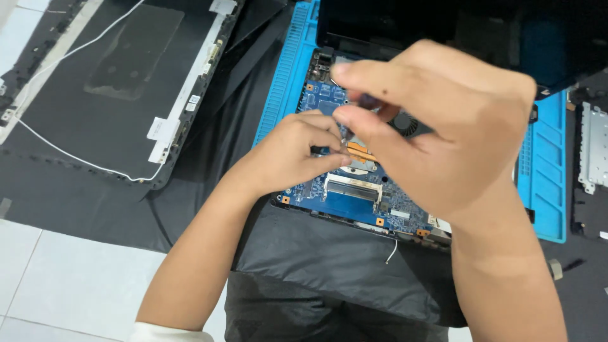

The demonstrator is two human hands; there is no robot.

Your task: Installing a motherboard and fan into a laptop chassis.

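A blue laptop mainboard (354, 202) lies in its open case on a blue work mat (285, 69). My left hand (288, 155) rests on the board with fingers curled beside the copper heat pipe (360, 151). My right hand (437, 120) hovers above the board, thumb and forefinger pinched on a thin dark tool (369, 100) that is blurred. The fan (405, 121) shows partly behind my right fingers. My hands hide the middle of the board.
A detached dark laptop screen lid (120, 82) with a white cable (76, 47) lies at the left on black cloth (329, 259). A metal bracket part (593, 149) sits at the right edge. White floor tiles (69, 278) show at lower left.
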